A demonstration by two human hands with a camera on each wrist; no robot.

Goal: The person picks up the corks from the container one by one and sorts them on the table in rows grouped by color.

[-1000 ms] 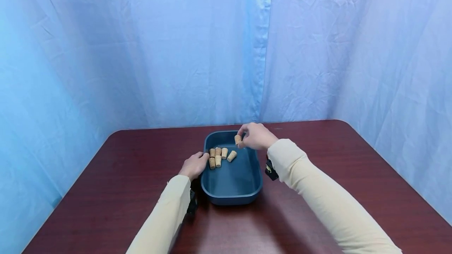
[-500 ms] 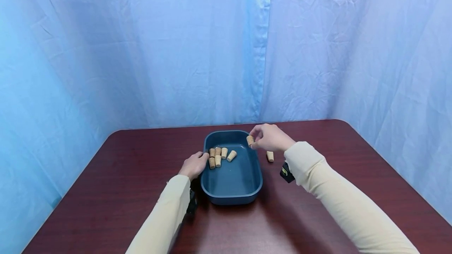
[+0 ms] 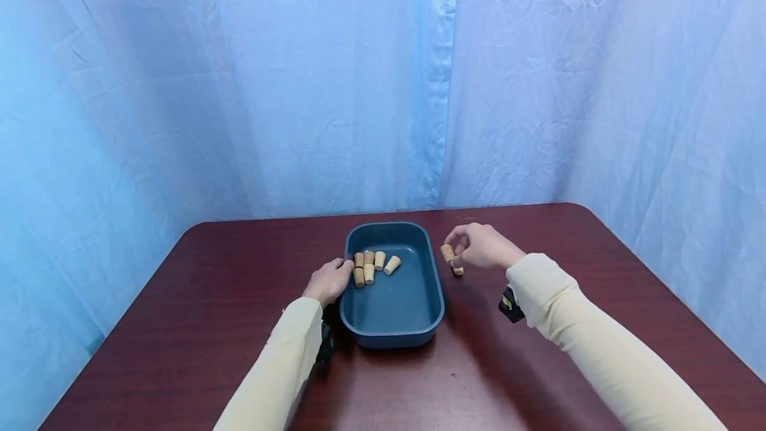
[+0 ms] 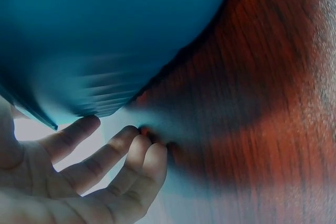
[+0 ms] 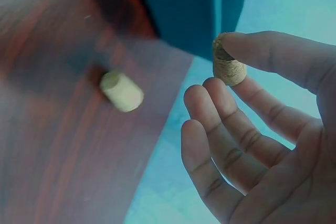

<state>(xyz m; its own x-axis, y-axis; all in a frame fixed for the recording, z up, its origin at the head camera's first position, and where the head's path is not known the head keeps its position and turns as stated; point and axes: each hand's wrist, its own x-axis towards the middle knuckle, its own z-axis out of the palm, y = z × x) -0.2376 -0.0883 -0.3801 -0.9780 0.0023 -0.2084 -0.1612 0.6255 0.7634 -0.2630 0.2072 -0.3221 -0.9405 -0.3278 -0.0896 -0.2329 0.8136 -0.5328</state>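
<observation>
The right hand (image 3: 485,247) pinches a cork (image 5: 231,73) between thumb and index finger, just beside a blue bin (image 3: 391,336)
Below those fingertips a second cork (image 5: 124,93) lies on the red-brown table (image 5: 52,145); the right-wrist view shows it whole, the head view only partly. The left hand (image 3: 328,281) grips the bin's side, and its own wrist view shows the index fingertip against the outer wall. Just inside from these fingers lie six corks (image 3: 369,274), five bunched, one tilted
</observation>
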